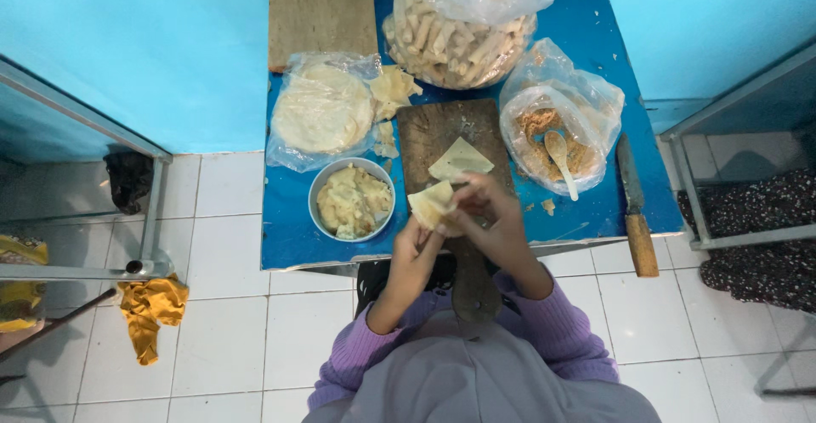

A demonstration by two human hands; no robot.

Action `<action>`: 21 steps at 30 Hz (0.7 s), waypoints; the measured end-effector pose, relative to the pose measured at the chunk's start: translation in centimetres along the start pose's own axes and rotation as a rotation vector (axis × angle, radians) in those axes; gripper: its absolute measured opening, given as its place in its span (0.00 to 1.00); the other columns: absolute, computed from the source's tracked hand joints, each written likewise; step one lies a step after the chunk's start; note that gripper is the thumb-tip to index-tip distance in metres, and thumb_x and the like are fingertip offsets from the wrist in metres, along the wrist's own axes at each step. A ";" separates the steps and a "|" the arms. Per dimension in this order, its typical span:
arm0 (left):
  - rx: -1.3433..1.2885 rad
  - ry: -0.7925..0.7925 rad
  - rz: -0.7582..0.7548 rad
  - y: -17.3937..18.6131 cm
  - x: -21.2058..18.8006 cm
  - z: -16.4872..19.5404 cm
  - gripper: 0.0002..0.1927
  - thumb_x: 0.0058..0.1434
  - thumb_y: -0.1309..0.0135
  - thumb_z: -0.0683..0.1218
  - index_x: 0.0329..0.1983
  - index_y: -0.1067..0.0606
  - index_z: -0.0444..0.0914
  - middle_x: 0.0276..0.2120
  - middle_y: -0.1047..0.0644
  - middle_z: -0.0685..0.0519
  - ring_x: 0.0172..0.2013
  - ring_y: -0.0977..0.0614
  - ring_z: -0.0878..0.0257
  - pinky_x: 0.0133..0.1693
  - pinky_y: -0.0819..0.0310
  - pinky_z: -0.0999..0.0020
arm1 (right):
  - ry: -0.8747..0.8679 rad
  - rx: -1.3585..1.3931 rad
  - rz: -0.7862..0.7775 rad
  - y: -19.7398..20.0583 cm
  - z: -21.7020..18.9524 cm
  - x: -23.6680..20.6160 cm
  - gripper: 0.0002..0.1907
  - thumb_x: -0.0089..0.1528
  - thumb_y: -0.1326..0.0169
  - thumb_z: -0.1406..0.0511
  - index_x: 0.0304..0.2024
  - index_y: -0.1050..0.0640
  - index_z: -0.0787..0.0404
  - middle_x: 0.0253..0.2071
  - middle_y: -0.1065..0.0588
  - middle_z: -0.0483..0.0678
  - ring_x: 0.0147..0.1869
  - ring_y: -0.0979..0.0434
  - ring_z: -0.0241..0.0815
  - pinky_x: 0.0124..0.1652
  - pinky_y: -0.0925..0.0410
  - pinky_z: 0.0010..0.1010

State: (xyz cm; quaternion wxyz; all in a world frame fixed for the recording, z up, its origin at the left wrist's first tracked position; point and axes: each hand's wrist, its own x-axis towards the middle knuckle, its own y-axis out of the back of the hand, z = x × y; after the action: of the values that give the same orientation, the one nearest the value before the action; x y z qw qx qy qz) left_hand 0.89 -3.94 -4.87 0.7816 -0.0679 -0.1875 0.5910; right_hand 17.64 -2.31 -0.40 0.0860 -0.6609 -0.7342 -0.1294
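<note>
Rolls [459, 45] fill the bag at twelve o'clock — much done. We pinch a wrapper [432, 204] with left hand [414, 249] and right hand [489, 215], mid-fold; another [460, 160] waits on the board [450, 138].

**Head view: both hands on a folded wrapper**

Left hand [414, 249] and right hand [489, 215] together held a pale folded wrapper [431, 204] over the near end of a wooden board [442, 134]. A second wrapper [460, 160] lay flat on the board. Bowl of paste [352, 200] stood just left; bag of filling with spoon [558, 158] right; knife [636, 210] at the blue table [289, 227] edge.
</note>
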 end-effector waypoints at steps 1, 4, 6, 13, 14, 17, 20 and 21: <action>0.054 -0.001 0.022 0.2 -0.1 -0.1 0.19 0.75 0.54 0.41 0.66 0.32 0.29 0.54 0.23 0.51 0.53 0.24 0.68 0.55 0.29 0.71 | -0.091 0.182 0.022 0.2 0.5 0.0 0.29 0.63 0.42 0.76 0.65 0.32 0.59 0.47 0.25 0.46 0.53 0.21 0.35 0.52 0.26 0.26; 0.127 0.015 0.081 0.5 -0.3 -0.5 0.18 0.77 0.57 0.44 0.62 0.28 0.29 0.46 0.21 0.55 0.44 0.26 0.72 0.47 0.30 0.74 | -0.192 0.285 0.140 1.5 1.7 0.4 0.29 0.62 0.45 0.79 0.66 0.29 0.64 0.51 0.29 0.48 0.53 0.26 0.34 0.50 0.29 0.25; 0.058 0.053 0.115 0.6 -0.4 -0.8 0.18 0.76 0.57 0.45 0.62 0.28 0.30 0.42 0.23 0.58 0.36 0.31 0.74 0.39 0.34 0.77 | -0.174 0.471 0.225 2.8 2.0 1.2 0.28 0.60 0.47 0.78 0.63 0.30 0.64 0.56 0.28 0.48 0.51 0.25 0.34 0.49 0.29 0.24; 0.070 0.080 0.168 0.9 -0.7 -1.2 0.22 0.75 0.56 0.45 0.69 0.31 0.34 0.35 0.26 0.62 0.31 0.36 0.75 0.33 0.39 0.78 | 0.465 -0.767 0.361 4.8 1.8 4.1 0.12 0.70 0.42 0.73 0.53 0.27 0.60 0.52 0.23 0.51 0.55 0.19 0.49 0.53 0.26 0.36; 0.077 0.076 0.171 0.9 -0.7 -1.2 0.22 0.75 0.56 0.45 0.69 0.31 0.33 0.35 0.26 0.62 0.31 0.35 0.75 0.33 0.38 0.78 | 0.449 -0.791 0.282 4.4 1.8 4.2 0.14 0.68 0.41 0.73 0.55 0.27 0.62 0.51 0.23 0.53 0.54 0.20 0.51 0.52 0.27 0.38; 0.085 0.082 0.181 0.9 -0.8 -1.2 0.21 0.76 0.55 0.45 0.68 0.29 0.32 0.34 0.27 0.61 0.31 0.35 0.74 0.33 0.39 0.77 | 0.429 -0.824 0.113 3.0 1.8 3.9 0.20 0.63 0.39 0.73 0.57 0.27 0.64 0.50 0.22 0.57 0.52 0.21 0.56 0.50 0.28 0.42; 0.056 0.056 0.172 0.9 -0.9 -1.2 0.21 0.76 0.56 0.45 0.67 0.30 0.31 0.39 0.24 0.59 0.34 0.32 0.74 0.37 0.34 0.76 | 0.418 -0.796 0.100 2.1 1.5 2.9 0.25 0.60 0.38 0.74 0.58 0.28 0.62 0.49 0.21 0.54 0.51 0.21 0.55 0.49 0.29 0.41; 0.040 0.040 0.163 0.9 -1.0 -1.1 0.20 0.76 0.57 0.45 0.67 0.30 0.31 0.41 0.23 0.58 0.36 0.30 0.74 0.39 0.32 0.76 | 0.389 -0.790 0.100 2.0 1.3 2.6 0.26 0.59 0.37 0.74 0.60 0.28 0.62 0.45 0.20 0.51 0.50 0.20 0.54 0.48 0.29 0.41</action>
State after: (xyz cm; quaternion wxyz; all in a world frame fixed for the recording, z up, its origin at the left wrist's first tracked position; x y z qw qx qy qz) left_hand 0.25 -4.43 -6.42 0.7356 -0.0792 -0.1537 0.6549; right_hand 19.39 0.73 -0.74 -0.0304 -0.6411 -0.5658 -0.5177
